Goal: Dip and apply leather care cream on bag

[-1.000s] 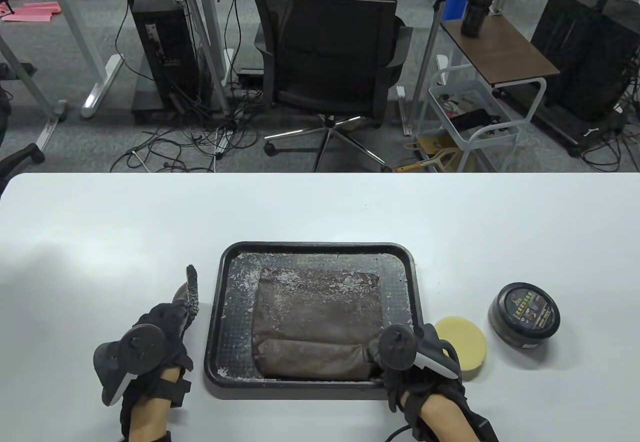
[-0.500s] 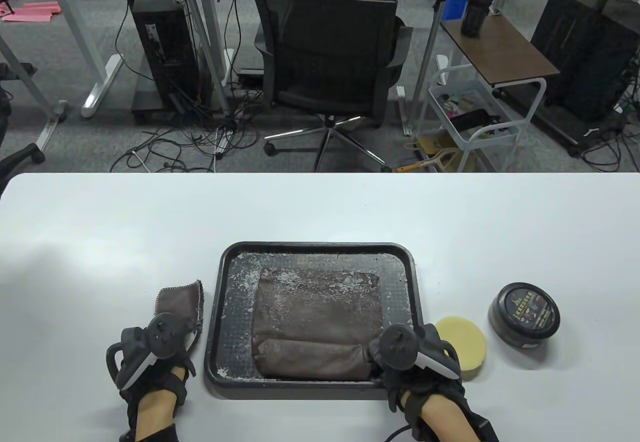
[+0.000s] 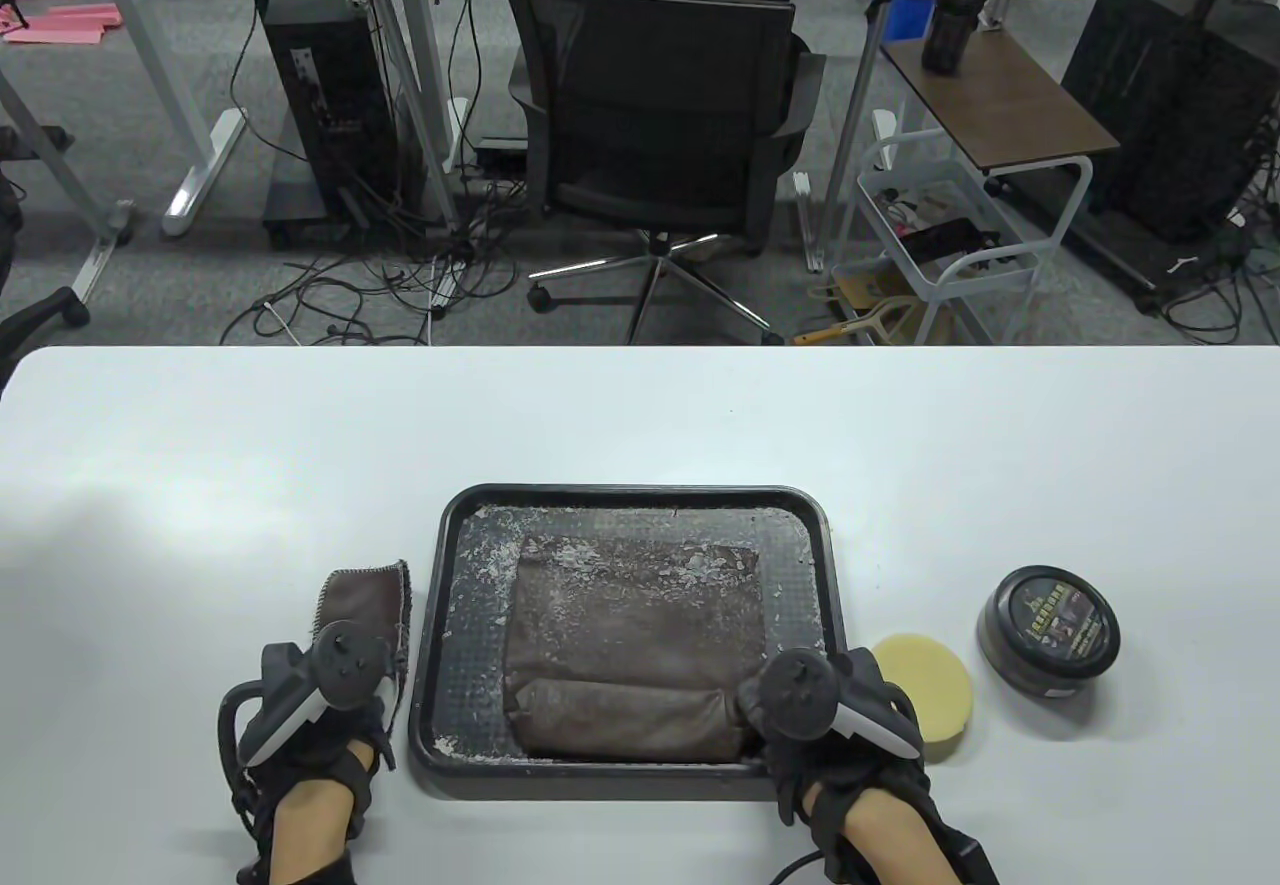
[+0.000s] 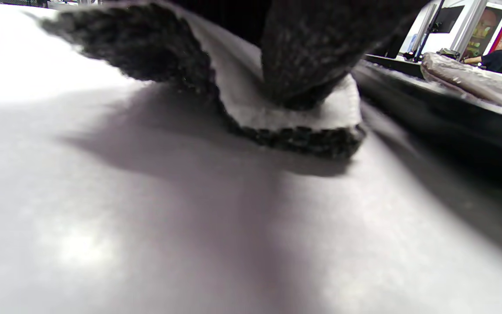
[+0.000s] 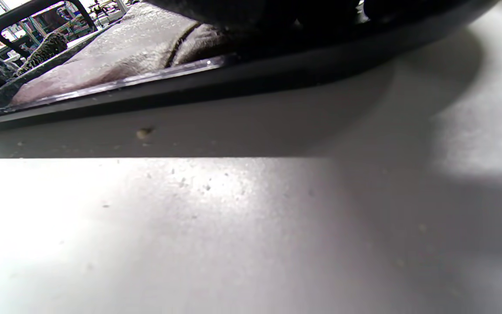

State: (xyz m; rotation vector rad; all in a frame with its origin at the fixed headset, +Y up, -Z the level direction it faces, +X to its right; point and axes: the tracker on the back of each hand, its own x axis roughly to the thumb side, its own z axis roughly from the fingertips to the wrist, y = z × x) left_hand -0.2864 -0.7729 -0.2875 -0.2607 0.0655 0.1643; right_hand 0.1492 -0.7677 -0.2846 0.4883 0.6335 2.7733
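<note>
A brown leather bag (image 3: 635, 645), flecked with white flakes, lies flat in a black tray (image 3: 630, 503). My left hand (image 3: 320, 710) rests on the near end of a brown cloth (image 3: 365, 600) lying flat just left of the tray. In the left wrist view one gloved fingertip (image 4: 303, 56) presses down on the cloth (image 4: 277, 115). My right hand (image 3: 835, 715) sits at the tray's front right corner, its fingers hidden under the tracker. A round yellow sponge (image 3: 930, 685) lies just right of that hand. The cream tin (image 3: 1048, 630) stands further right with its lid on.
The tray rim (image 5: 146, 93) and the bag (image 5: 116, 52) fill the top of the right wrist view, above the white table (image 3: 640, 425). Beyond the table's far edge stand an office chair (image 3: 655, 115) and a white cart (image 3: 950, 245).
A second ago my left hand held the cloth upright; it has since laid it flat beside the tray and slid slightly right and nearer. The right hand has stayed put.
</note>
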